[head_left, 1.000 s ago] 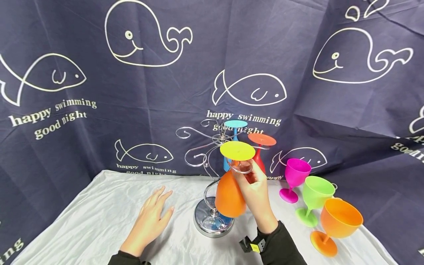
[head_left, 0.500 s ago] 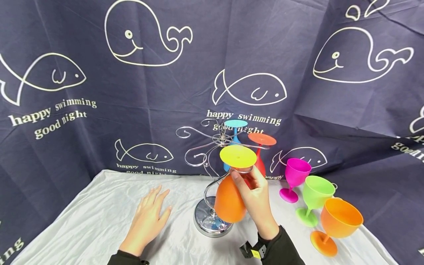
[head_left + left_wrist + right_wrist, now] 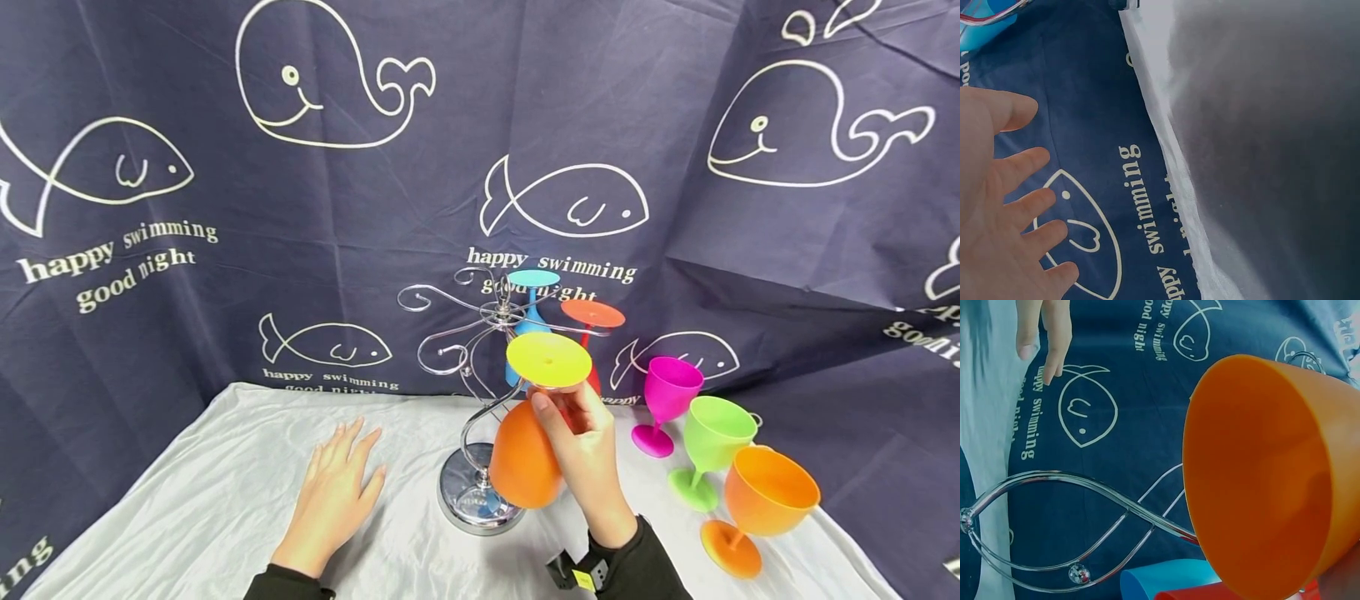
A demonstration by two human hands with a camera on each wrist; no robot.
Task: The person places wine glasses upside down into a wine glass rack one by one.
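My right hand pinches an upside-down orange goblet near its stem, thumb in front. The goblet's round base looks yellow and faces up. It hangs at the front of a chrome goblet rack with curled arms, and its bowl overlaps the rack's base in the head view. In the right wrist view the bowl's wide mouth faces the camera. My left hand hovers left of the rack with fingers spread and nothing in it; in the left wrist view its fingers point right.
A blue goblet and a red goblet hang upside down on the rack behind. Upright on the right of the white cloth stand a magenta goblet, a green goblet and another orange goblet.
My right hand and its orange goblet have shifted slightly down and to the right, and the rack's end loop no longer shows in front of the stem. My left hand has barely moved.
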